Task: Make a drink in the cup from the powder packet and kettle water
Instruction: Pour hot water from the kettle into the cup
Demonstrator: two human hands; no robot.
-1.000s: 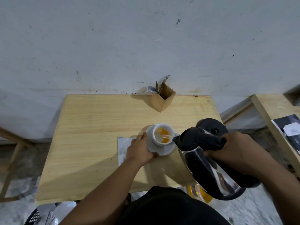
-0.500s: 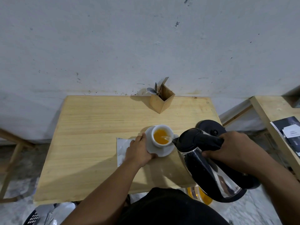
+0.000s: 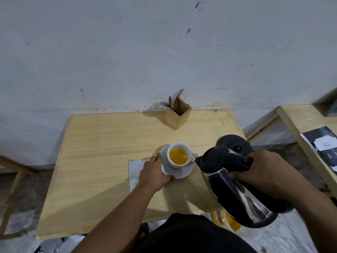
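Note:
A white cup (image 3: 178, 162) full of orange liquid stands on a white saucer (image 3: 184, 173) near the middle of the wooden table (image 3: 102, 161). My left hand (image 3: 154, 173) grips the saucer's left rim. My right hand (image 3: 264, 172) holds the black handle of a steel and black kettle (image 3: 228, 181), tilted so its spout reaches the cup's right rim, with a thin stream of water running in. A silvery packet (image 3: 135, 168) lies flat on the table, partly under my left hand.
A wooden holder with spoons and forks (image 3: 177, 114) stands at the table's back edge by the wall. The black kettle base (image 3: 235, 143) sits at the table's right edge. A second wooden table with dark papers (image 3: 321, 143) is at the right.
The cup has filled: patches of orange powder in a white cup became a full pool of orange liquid. The kettle stays tilted at the cup, and my left hand stays on the saucer.

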